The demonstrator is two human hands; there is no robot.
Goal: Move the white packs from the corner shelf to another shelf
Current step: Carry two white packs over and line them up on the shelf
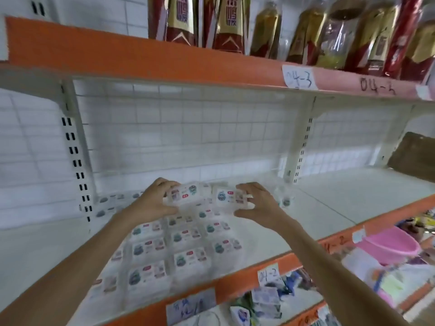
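— On the middle shelf [329, 198], toward its left corner, what do both hands have?

— Each has a white pack. The left hand [153, 201] grips the left pack [186, 195]: fingers curled over its top edge, thumb along its lower edge. The right hand [259, 203] holds the right pack [229, 197] the same way — fingertips hooked over its upper right corner, thumb under its bottom edge.

— Are the two packs touching?

— Side by side, edges meeting or nearly so; blur hides which. Both sit a little above the stacked packs [186, 241], which lie in rows on the shelf beneath the forearms.

— And around them?

— Behind is a white wire grid [188, 128]. Above, an orange-fronted shelf [117, 50] carries red-and-gold bottles [228, 22] and a handwritten tag [299, 77] reading 04-3. Lower right, a pink basin [388, 243] sits on a lower level.
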